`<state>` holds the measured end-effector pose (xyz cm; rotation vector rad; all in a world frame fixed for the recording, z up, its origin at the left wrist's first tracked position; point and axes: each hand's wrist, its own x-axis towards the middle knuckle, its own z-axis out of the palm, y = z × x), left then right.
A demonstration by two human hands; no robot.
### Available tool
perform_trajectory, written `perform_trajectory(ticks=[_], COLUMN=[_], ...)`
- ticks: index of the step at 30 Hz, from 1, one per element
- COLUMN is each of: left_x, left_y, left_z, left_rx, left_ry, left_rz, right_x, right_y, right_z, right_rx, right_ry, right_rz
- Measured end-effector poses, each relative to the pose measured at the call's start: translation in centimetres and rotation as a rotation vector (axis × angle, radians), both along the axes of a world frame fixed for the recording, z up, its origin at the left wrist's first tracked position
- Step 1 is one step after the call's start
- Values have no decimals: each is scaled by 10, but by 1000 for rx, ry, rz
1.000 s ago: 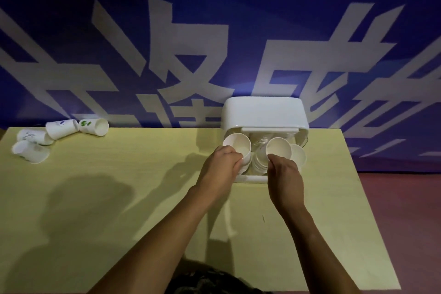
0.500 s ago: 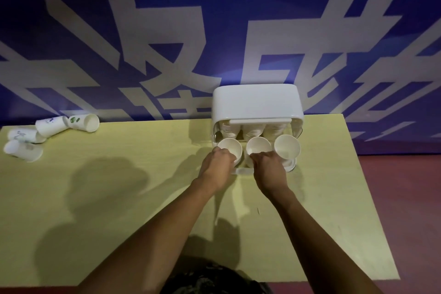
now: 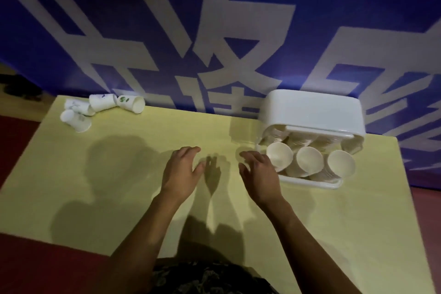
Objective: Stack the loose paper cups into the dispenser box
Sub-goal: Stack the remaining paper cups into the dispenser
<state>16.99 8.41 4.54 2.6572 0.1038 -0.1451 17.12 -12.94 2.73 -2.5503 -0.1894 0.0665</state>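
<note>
A: From my feed, both hands are empty, fingers spread loose: left hand (image 3: 182,172), right hand (image 3: 260,174) over the pale yellow counter (image 3: 119,188).

B: Cups?

A: Loose paper cups (image 3: 102,108) lie tipped at the far left corner, well apart. The glossy white dispenser box (image 3: 312,112) holds three stacks (image 3: 310,161), just beside my right hand.

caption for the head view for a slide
Both hands, left hand and right hand, open over the table between the dispenser box and loose paper cups.

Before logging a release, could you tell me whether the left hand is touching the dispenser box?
Apart: the head view shows the left hand over bare table, well clear of the dispenser box.
</note>
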Motion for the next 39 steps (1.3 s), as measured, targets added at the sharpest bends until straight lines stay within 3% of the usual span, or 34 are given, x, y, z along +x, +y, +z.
perform_trajectory(ticks=[8,20,26,32,39], left_x=[-1,89,132,159,169], left_y=[161,398,456,484,489], left_z=[-13,-46,-65,-89,-99], left_rx=[-24,60,122,32,13], left_ry=[-1,51,57,134,225], left_rz=[190,262,334,361,275], right_x=[27,108,164,213,237], right_y=[143,355,418,455,474], right_z=[-7,-37,-59,-82,-96], right_rx=[-22,29,34,36,283], right_ry=[61,199,300,428,494], right_rz=[124,45,-60,-234,-598])
